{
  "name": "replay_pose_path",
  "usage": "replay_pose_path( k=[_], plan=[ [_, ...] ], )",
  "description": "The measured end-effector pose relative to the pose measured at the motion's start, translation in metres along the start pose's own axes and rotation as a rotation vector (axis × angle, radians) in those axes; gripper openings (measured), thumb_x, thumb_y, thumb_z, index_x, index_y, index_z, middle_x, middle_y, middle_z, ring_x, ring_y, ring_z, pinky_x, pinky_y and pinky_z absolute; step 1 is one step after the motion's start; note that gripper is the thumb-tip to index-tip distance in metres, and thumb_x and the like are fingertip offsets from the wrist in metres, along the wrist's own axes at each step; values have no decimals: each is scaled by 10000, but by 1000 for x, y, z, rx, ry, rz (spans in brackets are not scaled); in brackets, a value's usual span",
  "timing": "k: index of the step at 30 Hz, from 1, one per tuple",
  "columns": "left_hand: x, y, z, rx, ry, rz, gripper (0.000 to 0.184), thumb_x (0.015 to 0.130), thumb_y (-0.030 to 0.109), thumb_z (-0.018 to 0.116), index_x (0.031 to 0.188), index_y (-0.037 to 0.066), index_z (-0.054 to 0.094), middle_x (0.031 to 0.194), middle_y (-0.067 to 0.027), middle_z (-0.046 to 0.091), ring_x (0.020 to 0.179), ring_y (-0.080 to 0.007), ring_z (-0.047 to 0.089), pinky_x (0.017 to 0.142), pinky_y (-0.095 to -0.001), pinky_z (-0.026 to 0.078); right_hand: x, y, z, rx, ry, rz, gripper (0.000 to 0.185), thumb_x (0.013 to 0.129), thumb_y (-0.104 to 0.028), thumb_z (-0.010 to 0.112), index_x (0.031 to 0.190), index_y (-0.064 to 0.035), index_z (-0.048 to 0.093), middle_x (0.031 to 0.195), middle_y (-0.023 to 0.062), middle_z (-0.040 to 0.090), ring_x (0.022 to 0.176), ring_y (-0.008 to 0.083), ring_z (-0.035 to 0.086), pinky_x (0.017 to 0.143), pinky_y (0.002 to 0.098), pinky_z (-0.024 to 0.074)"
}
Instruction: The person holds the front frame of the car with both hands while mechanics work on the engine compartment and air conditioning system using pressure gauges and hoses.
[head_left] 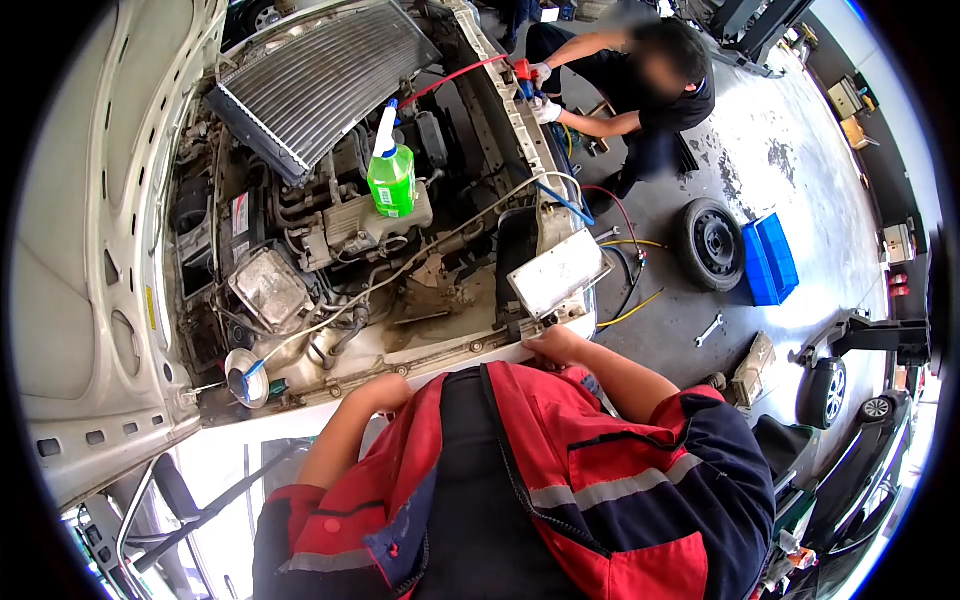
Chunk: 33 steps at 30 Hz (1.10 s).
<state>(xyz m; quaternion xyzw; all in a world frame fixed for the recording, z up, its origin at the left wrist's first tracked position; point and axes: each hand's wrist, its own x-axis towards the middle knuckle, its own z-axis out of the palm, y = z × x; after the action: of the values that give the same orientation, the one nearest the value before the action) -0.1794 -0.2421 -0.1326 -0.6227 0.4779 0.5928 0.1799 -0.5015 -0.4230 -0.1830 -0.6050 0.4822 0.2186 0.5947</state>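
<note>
My left hand (385,392) rests low by the car's fender edge, close to my jacket, with its fingers hidden from view. Further right, my right hand (556,344) is at the fender edge beside a pale metal box (559,274); its fingers are bent and what they hold, if anything, is too small to name. In the open engine bay a green spray bottle (392,182) stands upright on the engine (350,225). A ribbed radiator (325,75) lies tilted across the bay's far side. Near the raised hood, a round metal dish (246,379) holds something blue.
A co-worker (640,90) in gloves crouches at the car's front, holding a red and blue tool (525,78). On the floor lie a wheel (711,245), a blue crate (769,259), a wrench (709,330) and hoses (632,262). The raised hood (85,230) borders the left.
</note>
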Motion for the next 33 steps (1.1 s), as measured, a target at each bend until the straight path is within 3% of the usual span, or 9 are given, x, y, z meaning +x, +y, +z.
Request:
replay_pose_path(
  k=[9, 15, 18, 33],
  plan=[
    [2, 0, 0, -32, -13, -23, 165, 715, 88, 619, 839, 6, 691, 680, -164, 659, 604, -235, 670, 538, -345, 535, 4, 5, 1, -4, -14, -8, 576, 868, -523, 540, 616, -17, 650, 535, 77, 587, 472, 190, 559, 468, 322, 449],
    [1, -1, -1, 130, -4, 94, 157, 724, 95, 601, 823, 12, 691, 690, -162, 663, 613, -246, 674, 551, -346, 539, 1, 2, 0, -22, -17, -4, 576, 873, -516, 538, 603, -18, 640, 533, 72, 584, 472, 187, 555, 467, 316, 440],
    [2, 0, -2, 19, -10, -2, 150, 723, 92, 604, 815, 17, 694, 688, -156, 665, 613, -243, 674, 549, -347, 539, 0, 1, 0, -13, -14, 1, 578, 873, -516, 538, 600, -17, 639, 531, 71, 583, 475, 186, 556, 468, 316, 439],
    [-1, 5, -4, -11, -17, -33, 124, 686, 55, 625, 776, -5, 687, 669, -156, 661, 589, -232, 662, 519, -340, 523, 3, 3, 0, -9, -20, 2, 565, 867, -520, 542, 610, -29, 648, 521, 65, 578, 457, 182, 552, 453, 316, 438]
  ],
)
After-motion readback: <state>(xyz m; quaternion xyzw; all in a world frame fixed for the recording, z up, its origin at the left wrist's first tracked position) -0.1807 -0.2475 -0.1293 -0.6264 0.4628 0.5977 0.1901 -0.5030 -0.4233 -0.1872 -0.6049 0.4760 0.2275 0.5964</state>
